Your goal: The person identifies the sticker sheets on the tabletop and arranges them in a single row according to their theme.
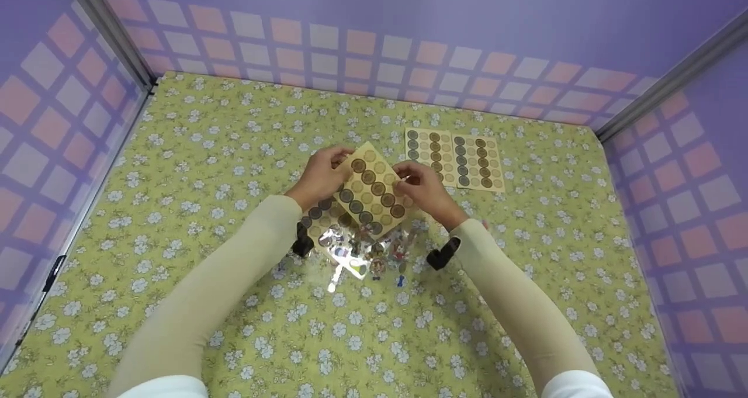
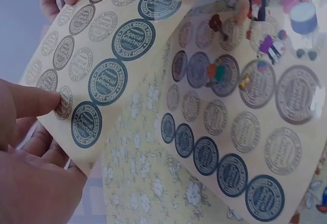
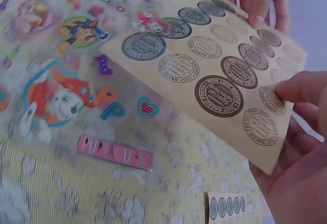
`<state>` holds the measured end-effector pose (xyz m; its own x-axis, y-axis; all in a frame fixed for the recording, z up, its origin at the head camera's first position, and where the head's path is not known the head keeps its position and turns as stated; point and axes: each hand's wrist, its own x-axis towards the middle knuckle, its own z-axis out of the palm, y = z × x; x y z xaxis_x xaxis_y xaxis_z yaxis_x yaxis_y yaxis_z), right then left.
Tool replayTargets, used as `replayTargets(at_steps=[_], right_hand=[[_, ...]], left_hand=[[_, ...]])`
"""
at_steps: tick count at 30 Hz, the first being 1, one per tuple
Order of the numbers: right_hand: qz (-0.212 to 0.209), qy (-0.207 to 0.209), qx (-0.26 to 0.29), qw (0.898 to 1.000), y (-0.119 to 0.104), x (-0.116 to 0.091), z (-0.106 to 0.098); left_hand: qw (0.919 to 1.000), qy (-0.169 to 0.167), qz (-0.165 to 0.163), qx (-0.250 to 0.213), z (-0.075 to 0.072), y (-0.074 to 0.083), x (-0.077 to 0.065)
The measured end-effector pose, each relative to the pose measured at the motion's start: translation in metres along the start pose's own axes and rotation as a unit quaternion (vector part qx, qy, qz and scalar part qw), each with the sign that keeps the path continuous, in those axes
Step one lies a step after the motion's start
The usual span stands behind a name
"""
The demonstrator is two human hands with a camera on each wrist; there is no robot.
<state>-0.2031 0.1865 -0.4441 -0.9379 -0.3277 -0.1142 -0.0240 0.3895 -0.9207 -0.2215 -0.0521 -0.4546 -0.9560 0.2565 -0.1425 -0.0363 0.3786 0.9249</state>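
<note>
A cream sheet of round stickers (image 1: 374, 190), in rows of dark and pale seals, is held tilted above the table between both hands. My left hand (image 1: 324, 173) pinches its left edge, thumb on the printed face and fingers beneath. On the opposite edge my right hand (image 1: 426, 187) pinches it the same way. Below lies a clear sheet of cartoon stickers (image 3: 61, 101), with puppies, a heart and a pink label. Through it shows a second round-sticker sheet (image 2: 235, 137). A small red cartoon sticker (image 3: 150, 22) overlaps the held sheet's edge.
Two more round-sticker sheets (image 1: 479, 161) lie side by side at the back right. A flowered yellow cloth (image 1: 234, 304) covers the table. Purple checked panels (image 1: 350, 53) wall the back and both sides. Glare brightens part of the clear sheet.
</note>
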Motion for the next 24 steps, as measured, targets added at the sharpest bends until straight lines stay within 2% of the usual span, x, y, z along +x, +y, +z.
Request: replayTargets(at_steps=[2,7,12,15,21,24], right_hand=[[-0.001,0.015,0.021,1.0,-0.002,-0.001,-0.002],[0.006,0.074,0.087,0.993,0.022,0.007,-0.009],[0.015,0.117,0.161,0.98,0.028,0.01,-0.014],[0.021,0.131,0.187,0.973,0.027,0.01,-0.015],[0.036,0.149,0.212,0.965,0.024,0.009,-0.015],[0.042,0.147,0.228,0.962,0.024,0.008,-0.014]], left_hand=[[0.9998,0.018,-0.005,-0.012,0.001,0.002,0.002],[0.9967,0.061,-0.029,-0.043,0.004,0.006,0.001],[0.992,0.042,-0.072,-0.095,0.015,0.004,-0.001],[0.9881,0.03,-0.084,-0.126,0.025,0.003,0.0],[0.9715,0.024,-0.066,-0.227,0.04,0.007,0.0],[0.966,0.025,-0.051,-0.252,0.042,0.009,-0.001]])
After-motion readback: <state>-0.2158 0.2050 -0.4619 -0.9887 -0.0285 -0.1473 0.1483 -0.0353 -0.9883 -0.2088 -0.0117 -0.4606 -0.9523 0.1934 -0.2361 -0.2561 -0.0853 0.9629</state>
